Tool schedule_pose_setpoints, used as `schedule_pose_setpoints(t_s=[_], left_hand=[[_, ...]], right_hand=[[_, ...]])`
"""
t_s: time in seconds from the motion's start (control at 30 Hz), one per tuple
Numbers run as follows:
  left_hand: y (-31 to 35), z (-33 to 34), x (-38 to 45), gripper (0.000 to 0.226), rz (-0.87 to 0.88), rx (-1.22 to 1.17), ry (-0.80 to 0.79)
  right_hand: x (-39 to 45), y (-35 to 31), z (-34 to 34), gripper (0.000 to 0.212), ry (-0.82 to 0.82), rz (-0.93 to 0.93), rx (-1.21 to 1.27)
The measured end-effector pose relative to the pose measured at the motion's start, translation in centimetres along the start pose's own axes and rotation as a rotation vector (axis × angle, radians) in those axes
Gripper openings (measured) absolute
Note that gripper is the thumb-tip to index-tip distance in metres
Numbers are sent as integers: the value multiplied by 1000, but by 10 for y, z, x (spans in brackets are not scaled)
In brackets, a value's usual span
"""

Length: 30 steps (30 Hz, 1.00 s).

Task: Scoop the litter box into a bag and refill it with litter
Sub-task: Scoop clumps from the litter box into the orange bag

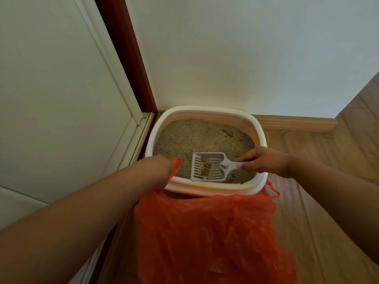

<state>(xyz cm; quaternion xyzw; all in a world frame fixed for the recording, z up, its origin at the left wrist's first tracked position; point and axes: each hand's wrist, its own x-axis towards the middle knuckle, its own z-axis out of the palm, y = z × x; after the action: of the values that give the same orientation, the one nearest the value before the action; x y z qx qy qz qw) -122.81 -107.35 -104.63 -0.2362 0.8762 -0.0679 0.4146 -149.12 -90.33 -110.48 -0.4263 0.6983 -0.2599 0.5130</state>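
A white-rimmed litter box [260,132] with beige litter [196,136] stands in the corner of the floor. My right hand [264,161] grips the handle of a white slotted scoop [209,167], held level over the near part of the litter with a brownish clump on it. An orange plastic bag [205,232] hangs in front of the box's near rim. My left hand [162,167] is at the bag's left handle loop [176,162]; its fingers are hidden behind the wrist. The bag's right handle loop [272,191] hangs free.
A white wall [235,58] rises behind the box. At the left are a white door [51,89] and its dark red frame [127,54]. Wooden floor [317,191] and a wooden skirting board [295,123] lie to the right.
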Motion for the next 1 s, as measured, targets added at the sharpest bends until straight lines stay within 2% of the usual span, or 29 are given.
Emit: schedule_pose_setpoints(t_s=[0.03, 0.1, 0.17, 0.23, 0.3, 0.47, 0.6, 0.7, 0.83, 0.9, 1.0], left_hand=[[0, -1, -2, 22, 15, 39, -1], [-2, 0, -3, 29, 37, 16, 23], [-7, 4, 0, 37, 52, -131, 64], [-16, 8, 5, 29, 58, -339, 105], [-24, 18, 14, 22, 30, -548, 202], [-28, 22, 23, 31, -3, -919, 538], [-24, 9, 16, 36, 31, -1095, 663], [-22, 6, 12, 32, 31, -1282, 622], [-23, 10, 6, 67, 137, -1603, 439], [-22, 11, 5, 83, 155, -1658, 409], [-22, 13, 5, 95, 165, -1696, 366]], right_hand=[[-1, -1, 0, 20, 5, 0, 2], [-2, -1, -1, 21, 9, -7, 5], [-4, -2, -2, 21, 6, -22, 7], [-6, -5, -5, 21, 10, -33, 22], [-10, -9, -11, 22, 22, -47, 37], [-18, -23, -25, 25, 74, -78, -13], [-24, -38, -30, 28, 88, -100, -67], [-26, -46, -30, 28, 53, -118, -147], [-24, -50, -28, 29, 25, -117, -232], [-24, -54, -25, 28, -1, -124, -301], [-20, -66, -20, 28, -82, -132, -524]])
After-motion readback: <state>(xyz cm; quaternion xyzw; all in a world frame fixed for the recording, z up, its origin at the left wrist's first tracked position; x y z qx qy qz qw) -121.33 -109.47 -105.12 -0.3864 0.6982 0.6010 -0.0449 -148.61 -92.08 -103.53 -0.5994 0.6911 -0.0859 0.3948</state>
